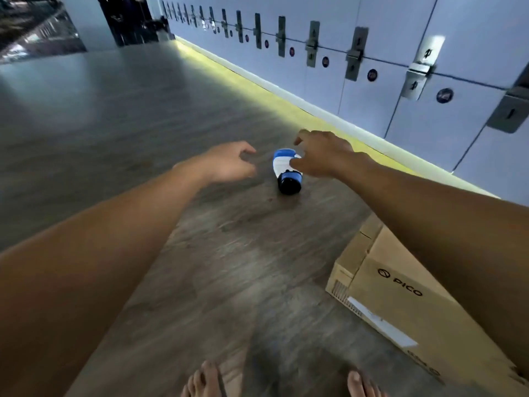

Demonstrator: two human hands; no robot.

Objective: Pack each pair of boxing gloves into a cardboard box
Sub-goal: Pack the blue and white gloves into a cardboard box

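The left hand, loosely curled and empty, extends beside the blue-and-white boxing glove lying on the floor, the right hand arches over it (grip indeterminable), and the cardboard box stands nearby, presumably for loading.

The cardboard box at four o'clock bears "PICO" in dark print beside a round logo. Round badges on the lockers at one o'clock are too blurred to read.
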